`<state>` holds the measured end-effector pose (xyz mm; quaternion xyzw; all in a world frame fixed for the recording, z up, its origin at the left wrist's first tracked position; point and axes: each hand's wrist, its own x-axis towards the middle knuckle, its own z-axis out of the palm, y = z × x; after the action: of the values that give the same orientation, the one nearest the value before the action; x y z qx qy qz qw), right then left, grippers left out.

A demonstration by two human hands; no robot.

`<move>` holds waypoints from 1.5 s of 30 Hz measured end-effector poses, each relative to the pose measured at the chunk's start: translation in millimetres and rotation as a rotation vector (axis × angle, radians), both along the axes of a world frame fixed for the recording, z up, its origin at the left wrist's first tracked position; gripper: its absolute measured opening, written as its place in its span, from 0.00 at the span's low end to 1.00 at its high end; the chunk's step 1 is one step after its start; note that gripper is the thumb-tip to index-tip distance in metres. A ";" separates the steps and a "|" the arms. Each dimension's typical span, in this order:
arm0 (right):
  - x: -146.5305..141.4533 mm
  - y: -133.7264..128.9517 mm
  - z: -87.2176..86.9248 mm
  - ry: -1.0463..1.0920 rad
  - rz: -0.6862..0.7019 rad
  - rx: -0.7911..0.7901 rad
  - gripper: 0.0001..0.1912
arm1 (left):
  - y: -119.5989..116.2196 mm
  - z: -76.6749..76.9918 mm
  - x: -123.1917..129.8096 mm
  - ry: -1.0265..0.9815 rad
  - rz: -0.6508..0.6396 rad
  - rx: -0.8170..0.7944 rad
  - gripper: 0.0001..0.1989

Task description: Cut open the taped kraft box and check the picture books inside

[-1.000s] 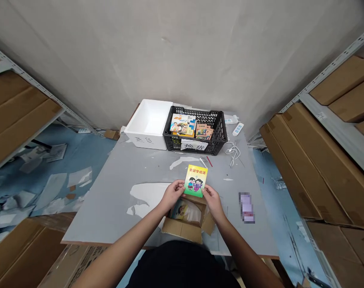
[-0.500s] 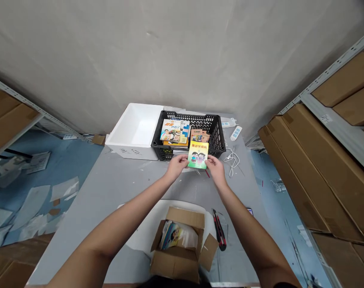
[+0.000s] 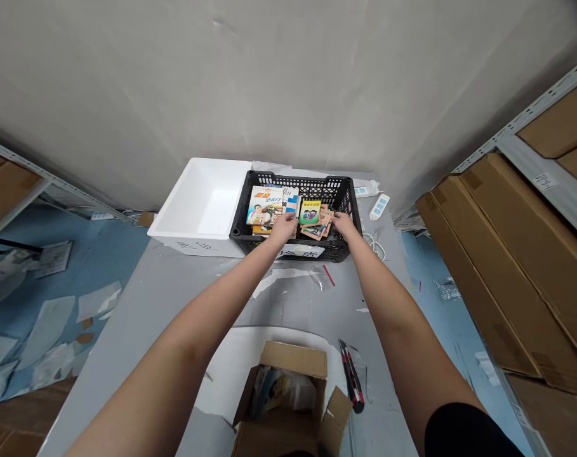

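Observation:
A small yellow-and-green booklet (image 3: 310, 212) lies on a loose pile of tan booklets (image 3: 322, 225) in the right part of a black plastic crate (image 3: 295, 176). My left hand (image 3: 283, 227) reaches over the crate's front side, its open fingers between a stack of larger books and the tan pile. On the other side of the pile is my right hand (image 3: 344, 225), open, with its fingertips at the edge of the tan booklets. The stack on the left has a white book with a food picture (image 3: 263, 205) on top. Contact at the fingertips is too small to judge fully.
A white foam box (image 3: 174, 231) adjoins the crate. Nearer me are an open cardboard box (image 3: 292, 358) holding wrapped contents and a red-and-black utility knife (image 3: 351, 377). Power strips (image 3: 379, 207) and a white cable lie on the right. Shelves with cartons (image 3: 478, 254) flank the table.
Both hands moved forward into the crate and let go of the yellow-and-green booklet. It now rests on the tan booklets. The view has shifted slightly.

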<state>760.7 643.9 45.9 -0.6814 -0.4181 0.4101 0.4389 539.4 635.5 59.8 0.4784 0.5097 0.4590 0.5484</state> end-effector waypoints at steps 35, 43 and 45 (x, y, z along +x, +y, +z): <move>-152.9 -461.9 -62.4 0.314 0.330 -0.305 0.16 | -408.6 -42.6 -135.7 0.242 -0.171 -0.339 0.21; -173.2 -462.0 -95.2 0.018 0.442 -0.262 0.12 | -422.2 -64.5 -138.0 0.592 -0.277 -0.378 0.21; -172.8 -462.6 -98.4 -0.007 0.461 -0.233 0.14 | -419.0 -65.4 -135.3 0.661 -0.313 -0.369 0.21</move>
<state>587.9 181.3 -52.4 -0.6154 -0.5138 0.5426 0.2509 404.1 216.6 -5.6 0.5654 0.6533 0.0923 0.4950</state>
